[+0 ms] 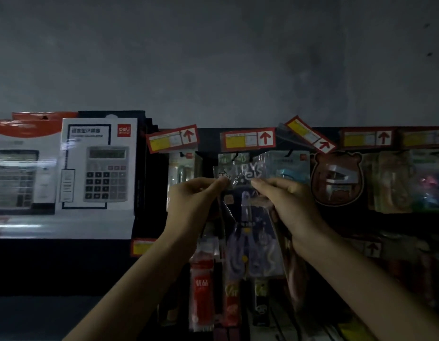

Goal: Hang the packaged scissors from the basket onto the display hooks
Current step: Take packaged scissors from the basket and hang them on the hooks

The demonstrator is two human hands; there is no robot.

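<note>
Both hands hold up one clear packet of purple scissors (pixel 248 230) in front of the dark display wall. My left hand (pixel 194 205) pinches the packet's top left corner, and my right hand (pixel 290 205) grips its top right edge. The packet's printed header sits just below a black display hook (pixel 235 155), which carries another similar packet. A second pinkish packet (pixel 293 279) hangs from under my right hand. The basket is out of view.
Boxed calculators (pixel 97 166) stand on a shelf at the left. Red and yellow price tags (pixel 248 140) run along the top rail. A bear-shaped package (pixel 336 178) and other hanging goods fill the right; red glue packets (pixel 201 289) hang below.
</note>
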